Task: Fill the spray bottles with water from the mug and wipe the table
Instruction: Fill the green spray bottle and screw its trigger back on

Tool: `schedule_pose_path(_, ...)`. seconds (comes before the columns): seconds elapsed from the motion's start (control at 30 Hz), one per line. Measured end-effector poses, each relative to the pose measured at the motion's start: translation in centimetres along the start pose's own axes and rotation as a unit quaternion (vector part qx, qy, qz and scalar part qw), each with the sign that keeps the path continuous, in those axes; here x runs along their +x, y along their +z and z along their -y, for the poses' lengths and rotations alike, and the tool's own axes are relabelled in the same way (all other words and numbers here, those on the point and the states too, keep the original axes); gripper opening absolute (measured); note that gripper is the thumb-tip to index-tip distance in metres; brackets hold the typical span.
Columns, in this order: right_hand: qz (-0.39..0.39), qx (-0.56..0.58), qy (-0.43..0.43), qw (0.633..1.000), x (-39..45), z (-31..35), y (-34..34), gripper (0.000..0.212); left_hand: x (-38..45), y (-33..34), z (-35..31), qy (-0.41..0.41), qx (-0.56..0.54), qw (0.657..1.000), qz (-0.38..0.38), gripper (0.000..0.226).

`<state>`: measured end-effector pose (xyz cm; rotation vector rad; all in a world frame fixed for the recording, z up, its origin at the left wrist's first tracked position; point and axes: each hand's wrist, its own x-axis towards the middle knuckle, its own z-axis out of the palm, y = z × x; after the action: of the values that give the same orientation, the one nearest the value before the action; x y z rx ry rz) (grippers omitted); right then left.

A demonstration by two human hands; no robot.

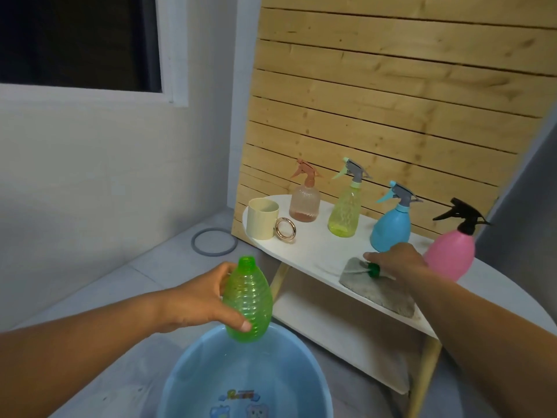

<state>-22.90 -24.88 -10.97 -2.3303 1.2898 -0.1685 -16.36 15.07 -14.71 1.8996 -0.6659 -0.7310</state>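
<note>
My left hand (199,300) grips an uncapped green ribbed bottle (247,300) upright above a blue basin (193,378). My right hand (394,260) reaches over the white table (316,248) and holds a green spray head (373,270) over a grey cloth (376,288). On the table stand a cream mug (261,218) with a gold ring handle, a peach spray bottle (304,197), a yellow-green spray bottle (345,203), a blue spray bottle (391,221) and a pink spray bottle (452,254) with a black head.
A wooden slatted panel (391,101) stands behind the table. A grey ring (214,241) lies on the tiled floor by the wall. The table has a lower shelf (337,330) and wooden legs. The basin holds water.
</note>
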Motion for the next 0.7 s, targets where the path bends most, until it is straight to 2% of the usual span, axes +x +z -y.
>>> schedule_pose_path(0.07, -0.055, -0.028, -0.037, 0.997, -0.1, 1.2, -0.1, 0.069, -0.1, -0.2, 0.0, 0.004, 0.015, 1.0, 0.001, 0.09)
schedule_pose_path(0.13, -0.083, 0.019, -0.125, 0.989, -1.4, 3.5, -0.2, 0.046, -0.1, -0.4, 0.0, 0.008, 0.019, 1.0, 0.0, 0.088)
schedule_pose_path(0.2, -0.045, 0.086, -0.208, 0.973, -2.1, 6.3, 0.6, 0.028, 0.0, -0.4, 0.2, 0.012, 0.017, 1.0, -0.001, 0.088)
schedule_pose_path(0.27, 0.021, 0.128, -0.247, 0.96, -2.9, 9.1, 1.9, 0.024, 0.1, -0.4, 0.5, 0.012, 0.012, 1.0, -0.002, 0.09)
schedule_pose_path(0.4, 0.129, 0.154, -0.236, 0.951, -3.5, 13.5, 5.1, 0.034, 0.6, -0.4, 1.1, 0.018, 0.003, 1.0, 0.005, 0.087)
schedule_pose_path(0.6, 0.147, 0.135, -0.221, 0.955, -2.6, 17.2, 8.5, 0.037, 1.3, -0.7, 1.9, 0.024, -0.007, 1.0, 0.002, 0.083)
schedule_pose_path(0.7, 0.175, 0.161, -0.193, 0.952, -2.1, 18.1, 9.5, 0.035, 1.3, -1.1, 2.6, 0.024, -0.008, 1.0, -0.002, 0.083)
